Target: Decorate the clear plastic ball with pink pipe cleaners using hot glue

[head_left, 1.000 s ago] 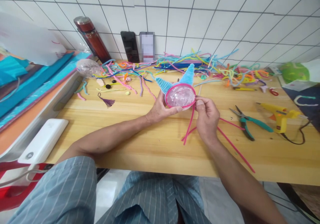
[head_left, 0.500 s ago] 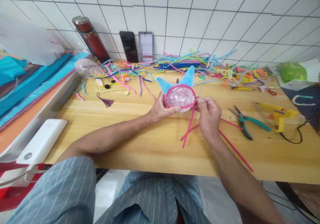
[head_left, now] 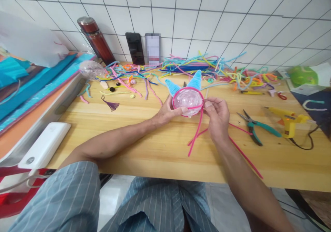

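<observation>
A clear pinkish ball [head_left: 186,99] with two blue pipe-cleaner cones [head_left: 195,79] on top and a pink pipe-cleaner ring around it is held above the wooden table [head_left: 160,142]. My left hand [head_left: 167,113] grips the ball from the lower left, thumb against its front. My right hand [head_left: 218,118] is closed in a pinch on the pink pipe cleaner [head_left: 196,132] at the ball's right side; the loose end hangs down toward the table. More pink pipe cleaners [head_left: 243,154] lie under my right wrist.
A heap of coloured pipe cleaners [head_left: 207,68] lies along the back of the table. Pliers [head_left: 254,127] and a yellow glue gun [head_left: 286,118] lie to the right. A red flask [head_left: 94,39], two phones [head_left: 143,47], a second clear ball [head_left: 89,69], a purple tassel [head_left: 111,104] and a white power bank [head_left: 45,145] are on the left.
The ball has turned a little, so the left cone points more upward. My right hand has shifted slightly up and right along the ring with the pink pipe cleaner.
</observation>
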The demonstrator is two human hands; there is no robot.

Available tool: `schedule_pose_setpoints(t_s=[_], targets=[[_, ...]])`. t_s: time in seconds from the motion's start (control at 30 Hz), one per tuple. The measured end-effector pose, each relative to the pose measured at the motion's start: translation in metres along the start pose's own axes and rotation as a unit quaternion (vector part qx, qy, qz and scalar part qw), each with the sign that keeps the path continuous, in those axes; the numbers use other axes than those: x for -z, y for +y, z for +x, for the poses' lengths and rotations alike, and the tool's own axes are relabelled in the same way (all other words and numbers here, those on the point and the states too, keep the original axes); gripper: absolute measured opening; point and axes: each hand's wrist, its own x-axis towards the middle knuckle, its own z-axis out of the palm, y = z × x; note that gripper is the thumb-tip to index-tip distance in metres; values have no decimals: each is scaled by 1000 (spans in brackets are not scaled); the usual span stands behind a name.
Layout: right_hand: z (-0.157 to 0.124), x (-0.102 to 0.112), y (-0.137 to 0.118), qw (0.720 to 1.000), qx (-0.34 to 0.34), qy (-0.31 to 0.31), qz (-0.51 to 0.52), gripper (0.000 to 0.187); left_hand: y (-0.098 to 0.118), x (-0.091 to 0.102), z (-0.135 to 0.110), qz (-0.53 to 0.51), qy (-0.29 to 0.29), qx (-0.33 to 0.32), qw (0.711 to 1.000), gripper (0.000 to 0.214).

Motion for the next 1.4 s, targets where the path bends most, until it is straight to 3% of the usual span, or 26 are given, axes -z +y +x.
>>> schedule_pose_setpoints(t_s=[0.3, 0.63, 1.03, 1.17, 1.27, 1.4], targets=[[2, -2, 7, 999, -45, -13, 25, 49, -10, 4, 3, -11, -18, 17, 1000, 119], [1, -1, 16, 995, -69, -53, 47, 81, -6, 1, 4, -27, -23, 27, 999, 117], [3, 3, 19, 991, -79, -90, 65, 80, 0, 5, 7, -38, -52, 33, 997, 114], [7, 3, 12, 991, -85, -44, 93, 71, -1, 4, 8, -58, -62, 18, 996, 114], [14, 6, 4, 985, -83, 1, 151, 60, -8, 4, 11, -74, -38, 27, 996, 115], [23, 13, 0, 980, -102, -12, 173, 53, -14, 4, 14, -84, -8, 34, 996, 116]])
